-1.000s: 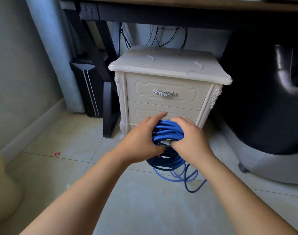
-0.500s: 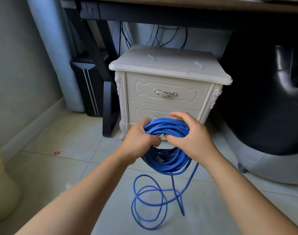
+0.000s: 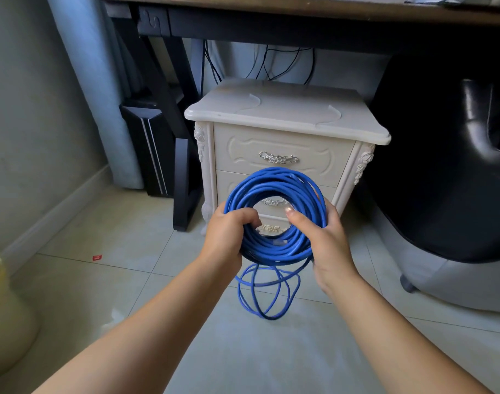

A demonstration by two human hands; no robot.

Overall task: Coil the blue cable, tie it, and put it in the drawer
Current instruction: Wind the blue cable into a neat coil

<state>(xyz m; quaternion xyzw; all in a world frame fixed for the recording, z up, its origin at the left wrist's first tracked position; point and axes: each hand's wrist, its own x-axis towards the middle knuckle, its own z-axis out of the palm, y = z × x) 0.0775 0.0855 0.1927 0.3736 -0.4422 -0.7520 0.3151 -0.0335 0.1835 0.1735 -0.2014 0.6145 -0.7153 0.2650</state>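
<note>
The blue cable (image 3: 274, 180) is held up as a round coil in front of the nightstand (image 3: 285, 115), above the tiled floor (image 3: 129, 251). The left hand (image 3: 226, 240) is clenched round the coil's left side. The right hand (image 3: 331, 245) grasps its right side, thumb across the front. Loose loops hang below the coil. The upper drawer (image 3: 243, 149) is closed.

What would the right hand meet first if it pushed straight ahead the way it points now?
Most likely the shut lower drawer front of the nightstand, behind the blue cable coil that the right hand holds. Nothing else shows in between; depth is hard to judge from one view.
</note>
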